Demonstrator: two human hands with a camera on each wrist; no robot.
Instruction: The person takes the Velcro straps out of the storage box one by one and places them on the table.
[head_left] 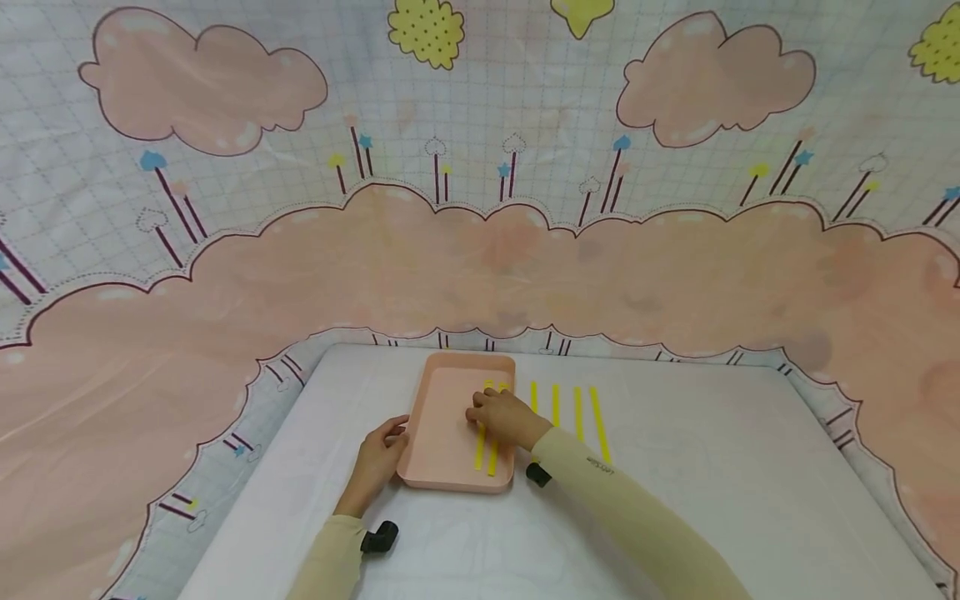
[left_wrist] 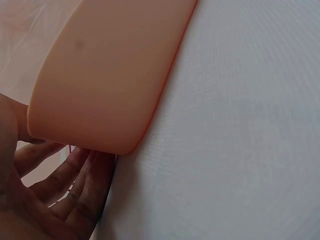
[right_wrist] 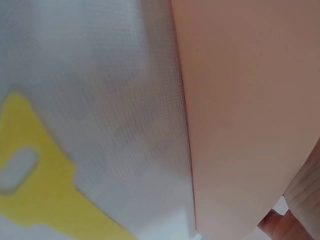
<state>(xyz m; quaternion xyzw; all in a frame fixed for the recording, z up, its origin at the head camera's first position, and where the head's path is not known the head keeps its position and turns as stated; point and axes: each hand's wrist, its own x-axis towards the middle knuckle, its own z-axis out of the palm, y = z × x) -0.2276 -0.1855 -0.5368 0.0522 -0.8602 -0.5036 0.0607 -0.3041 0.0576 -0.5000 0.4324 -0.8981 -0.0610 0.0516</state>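
A shallow pink tray [head_left: 438, 458] rests on the white table. At its left edge is my left hand [head_left: 378, 458], thumb by the rim and fingers against the outer wall; in the left wrist view these fingers [left_wrist: 75, 190] reach round the tray's corner. My right hand [head_left: 504, 417] reaches over the tray from the right with bent fingers. Beneath it, two flat yellow strips [head_left: 492, 458] lie lengthwise inside the tray. The hand covers the middle of both, and I cannot tell whether its fingertips pinch one.
Right of the tray, several more yellow strips [head_left: 556, 404] lie roughly side by side on the white table [head_left: 712, 467]. One yellow strip [right_wrist: 55, 180] shows a slotted, widened end in the right wrist view. A cloud-patterned cloth [head_left: 480, 267] hangs behind the table.
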